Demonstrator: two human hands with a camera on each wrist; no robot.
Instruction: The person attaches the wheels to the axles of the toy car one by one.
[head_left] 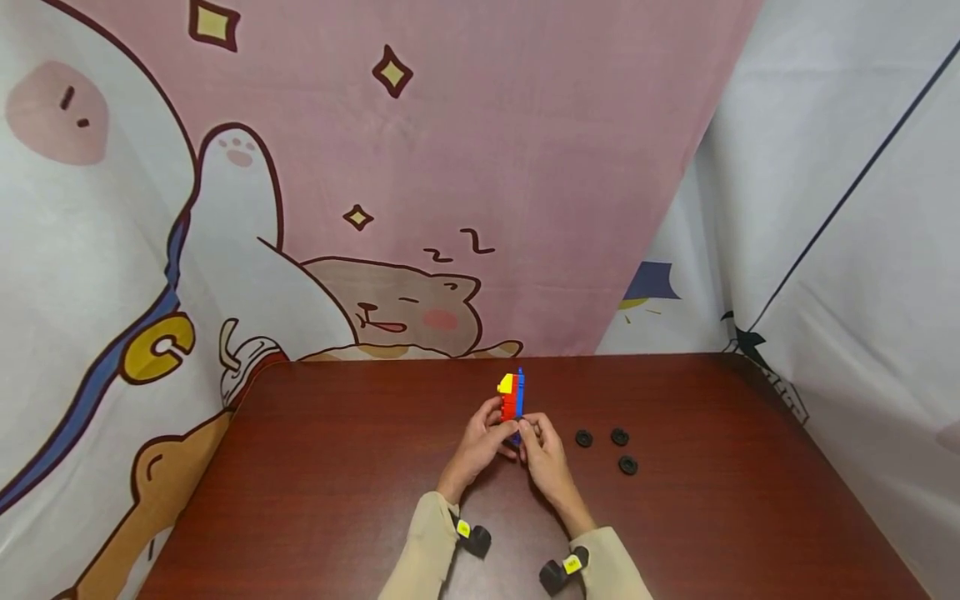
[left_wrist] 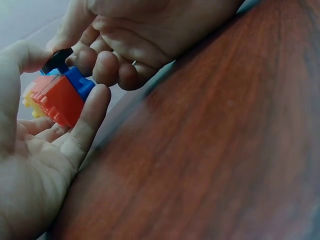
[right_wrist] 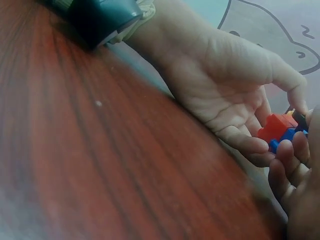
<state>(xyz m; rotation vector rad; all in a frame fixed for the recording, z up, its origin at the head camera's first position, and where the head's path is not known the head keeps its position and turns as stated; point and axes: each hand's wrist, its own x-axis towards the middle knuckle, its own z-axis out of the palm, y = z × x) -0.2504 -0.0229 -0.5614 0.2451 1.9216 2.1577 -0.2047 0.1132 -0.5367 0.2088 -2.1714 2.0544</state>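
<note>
Between both hands is a toy brick car point(head_left: 512, 398) of red and yellow blocks on a blue base. My left hand point(head_left: 477, 443) grips it from the left, fingers around the red blocks point(left_wrist: 57, 100). A black wheel point(left_wrist: 57, 60) sits edge-on at the side of the blue base point(left_wrist: 79, 82), with both thumbs against it in the left wrist view. My right hand point(head_left: 549, 467) pinches at this wheel, its other fingers curled beside the base. In the right wrist view the hands partly hide the car.
Three loose black wheels point(head_left: 619, 437) lie on the brown wooden table point(head_left: 337, 483) to the right of the hands. A printed cloth point(head_left: 525, 167) hangs behind the table's far edge. A white cloth point(head_left: 862, 250) hangs along the right side.
</note>
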